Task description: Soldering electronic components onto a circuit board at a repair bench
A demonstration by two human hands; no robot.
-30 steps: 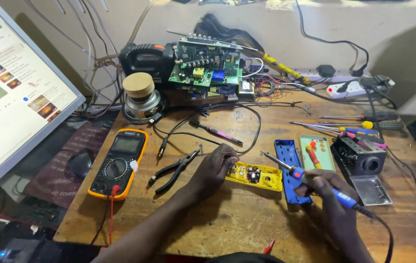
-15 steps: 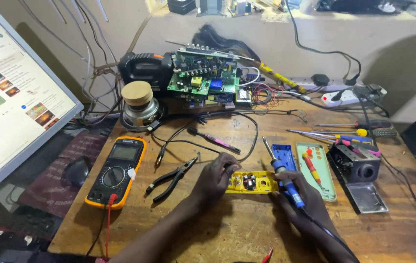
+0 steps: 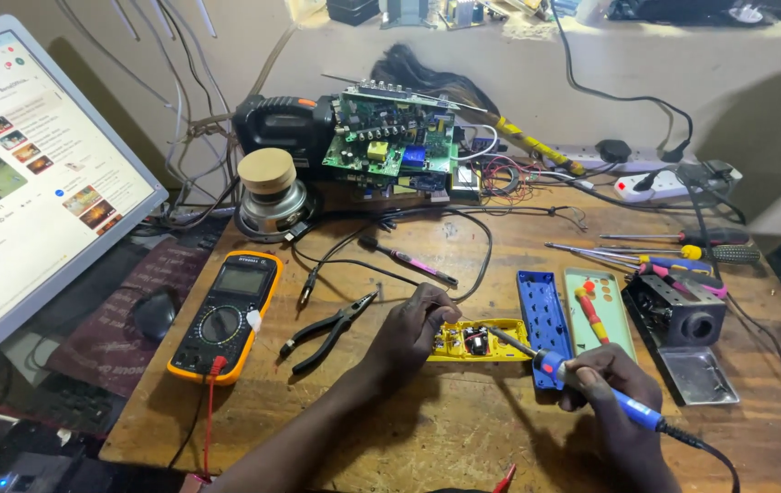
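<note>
Yellow plastic is what the work is centred on: a small yellow case [image 3: 477,340], opened up with its little circuit board showing, is laid flat on the wooden bench [image 3: 464,429] pretty much dead centre, just left of a blue case half [image 3: 541,319]. The yellow case is pinned down at its left end by the left hand [image 3: 416,327], fingers curled together and pressed onto its edge. A soldering iron [image 3: 582,382] with a blue handle is held in the right hand [image 3: 614,388], grip clamped tight around the handle like a pen, and the metal tip is brought down onto the board inside the case.

Around that, a pale green case half [image 3: 612,306] with a red-handled screwdriver on it is parked beside the blue one, and a black metal iron stand [image 3: 683,333] is set further right. Black pliers [image 3: 328,330] are left just to the left of the left hand, well short of touching it. A yellow multimeter [image 3: 226,315] is laid near the bench's left edge. Further back, a round speaker [image 3: 270,192] and a green circuit board [image 3: 390,146] are stacked up, and a lit monitor [image 3: 30,173] is propped at the far left.
</note>
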